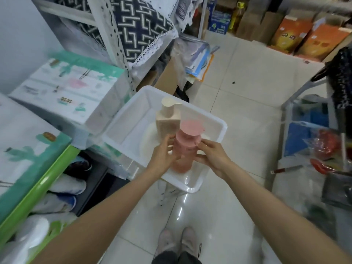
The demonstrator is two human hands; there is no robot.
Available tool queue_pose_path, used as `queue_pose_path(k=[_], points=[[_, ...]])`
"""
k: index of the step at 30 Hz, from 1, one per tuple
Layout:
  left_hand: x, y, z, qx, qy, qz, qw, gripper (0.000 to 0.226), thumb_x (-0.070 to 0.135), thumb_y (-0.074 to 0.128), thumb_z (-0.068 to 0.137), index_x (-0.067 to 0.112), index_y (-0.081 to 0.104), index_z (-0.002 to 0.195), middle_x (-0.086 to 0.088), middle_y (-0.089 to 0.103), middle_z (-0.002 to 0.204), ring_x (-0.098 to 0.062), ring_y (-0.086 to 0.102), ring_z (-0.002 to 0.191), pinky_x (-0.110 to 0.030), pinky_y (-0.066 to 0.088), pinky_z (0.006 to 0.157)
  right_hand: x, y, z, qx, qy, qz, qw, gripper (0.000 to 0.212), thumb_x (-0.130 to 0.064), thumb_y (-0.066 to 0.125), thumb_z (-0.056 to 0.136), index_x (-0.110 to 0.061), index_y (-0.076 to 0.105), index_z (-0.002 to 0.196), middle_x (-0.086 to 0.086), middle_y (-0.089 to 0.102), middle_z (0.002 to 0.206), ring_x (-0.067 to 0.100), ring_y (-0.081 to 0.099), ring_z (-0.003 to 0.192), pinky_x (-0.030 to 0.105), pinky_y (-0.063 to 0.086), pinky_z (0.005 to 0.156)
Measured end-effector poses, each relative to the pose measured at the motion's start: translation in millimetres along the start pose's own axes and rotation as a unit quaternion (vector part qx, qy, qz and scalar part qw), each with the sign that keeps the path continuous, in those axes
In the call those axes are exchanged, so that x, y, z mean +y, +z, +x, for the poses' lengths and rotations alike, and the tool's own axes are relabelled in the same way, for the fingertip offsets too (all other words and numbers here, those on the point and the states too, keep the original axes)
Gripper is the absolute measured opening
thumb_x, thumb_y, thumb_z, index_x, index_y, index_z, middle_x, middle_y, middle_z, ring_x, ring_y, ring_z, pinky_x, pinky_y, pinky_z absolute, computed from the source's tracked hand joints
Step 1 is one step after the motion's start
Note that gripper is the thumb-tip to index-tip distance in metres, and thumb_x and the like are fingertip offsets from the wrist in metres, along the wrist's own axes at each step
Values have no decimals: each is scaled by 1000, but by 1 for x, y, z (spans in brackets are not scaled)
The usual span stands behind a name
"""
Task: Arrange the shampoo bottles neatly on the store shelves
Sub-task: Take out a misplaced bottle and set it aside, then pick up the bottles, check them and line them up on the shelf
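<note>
On the left, boxed goods with teal and white print sit beside a white shelf upright. The left hand curls its fingers around the left side of the pink shampoo bottle, which stands upright between both hands above a white plastic bin. Just behind it, a beige shampoo bottle stands upright too, near the left fingertips. The right hand grips the pink bottle's right side. Further right, orange cartons rest on the tiled floor.
</note>
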State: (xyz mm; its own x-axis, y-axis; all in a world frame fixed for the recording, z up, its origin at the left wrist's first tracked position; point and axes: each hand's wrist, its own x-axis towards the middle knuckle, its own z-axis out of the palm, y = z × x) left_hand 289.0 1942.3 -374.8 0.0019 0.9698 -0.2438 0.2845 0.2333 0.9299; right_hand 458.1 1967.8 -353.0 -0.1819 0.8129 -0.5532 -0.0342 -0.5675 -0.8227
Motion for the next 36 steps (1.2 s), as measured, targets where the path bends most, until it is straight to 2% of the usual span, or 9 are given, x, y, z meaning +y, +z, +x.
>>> queue_pose_path(k=[6, 9, 12, 16, 21, 24, 27, 30, 36], points=[[-4, -2, 1, 35, 14, -6, 999, 53, 2, 67, 83, 17, 43, 128, 5, 56, 115, -8, 55, 99, -2, 45, 66, 3, 11, 13, 23, -23, -3, 999, 30, -7, 55, 93, 1, 58, 122, 14, 65, 112, 28, 65, 101, 30, 58, 80], [-6, -6, 0, 38, 10, 12, 999, 52, 3, 67, 83, 16, 45, 129, 3, 57, 114, -10, 57, 100, -3, 46, 68, 8, 16, 11, 41, -38, -26, 998, 28, -7, 58, 91, -2, 60, 118, 9, 68, 101, 21, 67, 89, 31, 57, 82], [-11, -12, -5, 38, -3, 30, 999, 52, 6, 69, 83, 20, 49, 128, 7, 58, 112, -12, 59, 103, -6, 46, 73, 17, 22, 6, 66, -50, -69, 994, 32, -16, 65, 87, -8, 63, 118, 11, 69, 107, 26, 67, 97, 39, 54, 89], [-6, -18, -14, 32, -8, 44, 998, 56, 6, 68, 83, 20, 48, 134, 5, 58, 111, -9, 60, 90, -5, 46, 69, 20, 33, -1, 107, -47, -69, 991, 33, -18, 63, 88, -6, 62, 119, 10, 67, 108, 22, 65, 97, 29, 55, 81], [6, -21, -31, 50, -32, 68, 996, 37, 19, 62, 89, 17, 54, 125, 2, 59, 105, -11, 58, 87, -12, 41, 67, 20, 42, -20, 129, -24, -91, 987, 19, -10, 55, 91, 0, 64, 106, 7, 63, 92, 17, 59, 83, 26, 54, 77], [13, -26, -45, 51, -46, 108, 992, 29, 20, 59, 91, 14, 57, 119, 1, 59, 98, -13, 56, 89, -19, 41, 69, 19, 46, -37, 127, -13, -118, 985, 24, -13, 55, 93, -4, 62, 113, 8, 62, 100, 23, 60, 92, 36, 53, 87], [19, -35, -64, 53, -58, 149, 986, 26, 23, 58, 90, 12, 59, 114, -3, 61, 97, -16, 55, 86, -29, 48, 71, 16, 51, -55, 110, -35, -200, 973, 14, -20, 56, 91, -15, 62, 103, 8, 65, 106, 26, 62, 101, 40, 50, 91], [25, -44, -95, 73, -66, 186, 978, 23, 26, 56, 91, 13, 61, 110, -4, 63, 97, -20, 59, 89, -30, 48, 75, 12, 58, -83, 63, -100, -342, 932, 23, -21, 53, 91, -9, 63, 108, 8, 66, 108, 25, 61, 101, 36, 46, 88], [38, -60, -202, 167, -64, 301, 937, 26, 32, 51, 92, 16, 60, 111, -5, 66, 105, -23, 60, 96, -34, 49, 78, 15, 79, -154, -27, -264, -559, 786, 29, -25, 47, 94, -10, 58, 116, 9, 60, 114, 26, 57, 101, 38, 48, 85]])
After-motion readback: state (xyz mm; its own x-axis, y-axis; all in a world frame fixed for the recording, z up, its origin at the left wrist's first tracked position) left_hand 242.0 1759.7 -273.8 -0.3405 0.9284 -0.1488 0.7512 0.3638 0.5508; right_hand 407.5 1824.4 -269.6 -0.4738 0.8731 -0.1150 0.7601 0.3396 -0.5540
